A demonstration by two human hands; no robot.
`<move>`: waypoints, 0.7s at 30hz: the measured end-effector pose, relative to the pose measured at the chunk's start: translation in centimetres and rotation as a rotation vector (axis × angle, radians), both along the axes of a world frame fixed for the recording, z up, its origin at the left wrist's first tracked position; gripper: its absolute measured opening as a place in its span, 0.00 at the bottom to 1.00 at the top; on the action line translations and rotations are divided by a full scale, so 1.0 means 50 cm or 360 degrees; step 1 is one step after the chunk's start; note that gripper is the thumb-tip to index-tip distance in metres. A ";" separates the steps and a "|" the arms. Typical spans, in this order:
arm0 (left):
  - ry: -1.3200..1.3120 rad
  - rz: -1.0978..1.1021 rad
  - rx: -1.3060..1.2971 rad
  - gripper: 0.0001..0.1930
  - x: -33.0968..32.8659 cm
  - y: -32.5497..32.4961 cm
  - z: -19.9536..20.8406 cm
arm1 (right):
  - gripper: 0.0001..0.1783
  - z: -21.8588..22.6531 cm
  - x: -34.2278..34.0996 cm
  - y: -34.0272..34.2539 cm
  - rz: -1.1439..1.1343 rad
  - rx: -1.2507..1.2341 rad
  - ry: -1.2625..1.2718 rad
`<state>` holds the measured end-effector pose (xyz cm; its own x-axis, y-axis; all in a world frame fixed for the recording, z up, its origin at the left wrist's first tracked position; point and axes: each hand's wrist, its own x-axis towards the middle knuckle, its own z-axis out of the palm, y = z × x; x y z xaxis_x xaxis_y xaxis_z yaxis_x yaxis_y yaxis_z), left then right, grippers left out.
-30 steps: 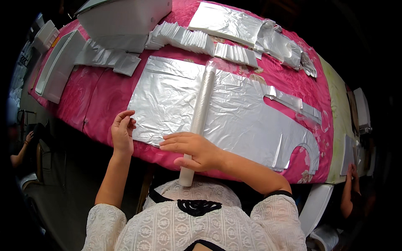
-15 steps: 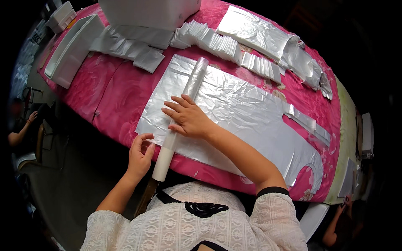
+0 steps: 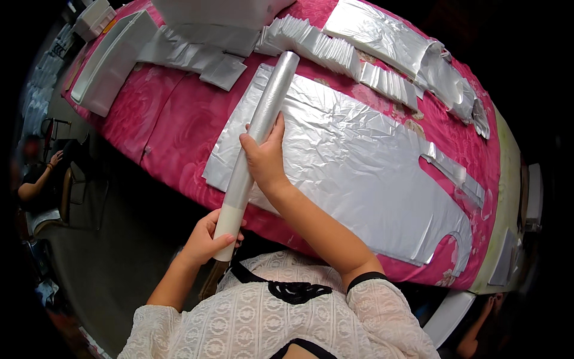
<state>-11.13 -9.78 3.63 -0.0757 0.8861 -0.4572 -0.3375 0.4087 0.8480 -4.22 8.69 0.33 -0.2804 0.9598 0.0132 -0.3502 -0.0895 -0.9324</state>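
Note:
Both my hands hold a long tube wrapped in clear plastic film (image 3: 260, 122), its bare white end toward me. My left hand (image 3: 210, 239) wraps round that white near end, past the table's edge. Farther up, my right hand (image 3: 266, 152) grips the film-covered middle, thumb on the near side. Beneath the tube lies a flat stack of silvery plastic bags (image 3: 353, 161). Handle loops with cut-out openings point right. The tube's far end reaches past the stack's upper left corner.
A pink flowered cloth (image 3: 173, 131) covers the table. Along the back stand rows of folded silvery bags (image 3: 317, 46), another bag stack (image 3: 376, 36), a white box (image 3: 218, 9) and a long white bin (image 3: 113, 63). A seated person (image 3: 45, 173) is at far left; another person's arm (image 3: 475, 329) shows lower right.
My right hand has gone from lying spread on the tube to gripping it. My left hand has closed round its white end. The tube seems lifted off the bags.

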 end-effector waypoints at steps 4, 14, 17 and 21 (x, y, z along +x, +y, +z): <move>-0.1178 -0.0541 0.0217 0.41 0.022 0.036 0.012 | 0.37 0.129 0.109 0.026 0.0492 -0.0645 0.0741; -0.1118 -0.0761 -0.0106 0.22 0.145 0.135 0.025 | 0.34 0.157 0.262 0.051 0.0295 -0.0505 0.0693; -0.0062 -0.0548 -0.0214 0.24 0.200 0.145 0.057 | 0.33 0.145 0.287 0.048 0.0174 -0.0472 0.0333; -0.0225 -0.0711 -0.0240 0.21 0.197 0.146 0.048 | 0.28 0.122 0.303 0.036 0.0080 -0.0521 0.0329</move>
<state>-1.29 -2.48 6.03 0.3684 0.7410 -0.5614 -0.2087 0.6544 0.7268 10.90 10.52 6.45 -0.3506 0.9078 -0.2303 -0.5150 -0.3922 -0.7622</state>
